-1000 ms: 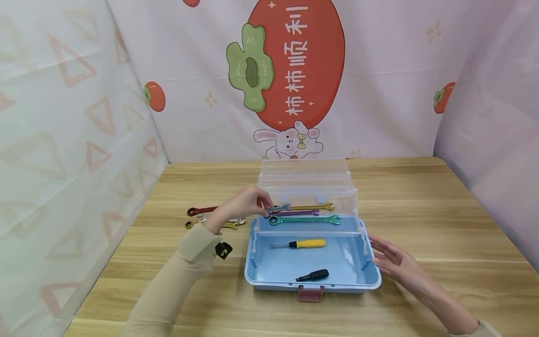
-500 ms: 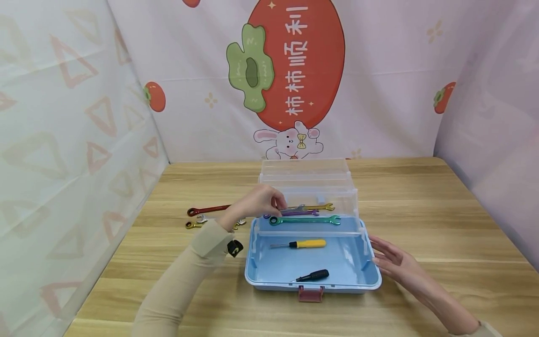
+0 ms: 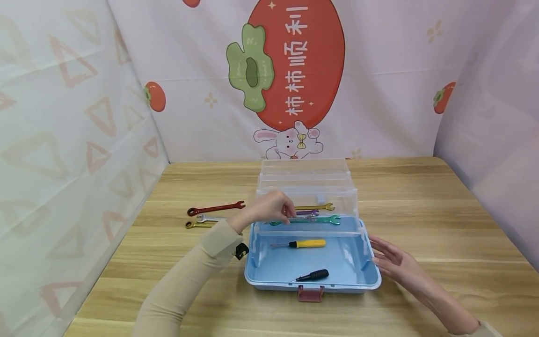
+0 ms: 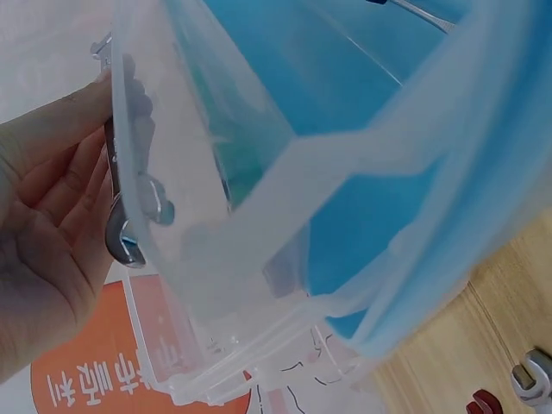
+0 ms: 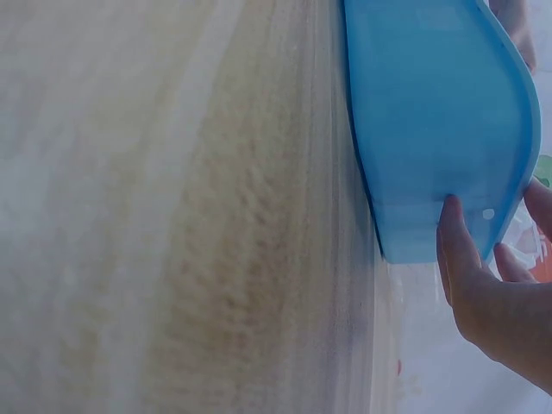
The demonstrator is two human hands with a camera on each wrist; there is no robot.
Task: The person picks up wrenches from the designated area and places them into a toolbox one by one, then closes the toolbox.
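My left hand (image 3: pixel 273 207) pinches a silver wrench (image 4: pixel 121 231) above the clear plastic tray (image 3: pixel 353 203) of the blue toolbox (image 3: pixel 370 281). In the head view that wrench is mostly hidden by the fingers. Gold (image 3: pixel 316 207), purple (image 3: pixel 309 213) and green (image 3: pixel 324 220) wrenches lie in the tray region just under the hand. On the toolbox floor rest a yellow-handled screwdriver (image 3: pixel 309 243) and a black-handled one (image 3: pixel 313 275). With its fingers fairly straight, my right hand (image 3: pixel 400 269) touches the toolbox's right outer wall.
Left of the toolbox, a red wrench (image 3: pixel 216 208), a silver wrench (image 3: pixel 208 218) and a gold wrench (image 3: pixel 198 224) lie on the wooden table (image 3: pixel 139 271). The left forearm partly covers them. A patterned cloth (image 3: pixel 202 126) hangs behind the table.
Carrying the silver wrench, my left hand has moved right and slightly nearer, from over the gold wrench to over the green one. My right hand stays against the toolbox.
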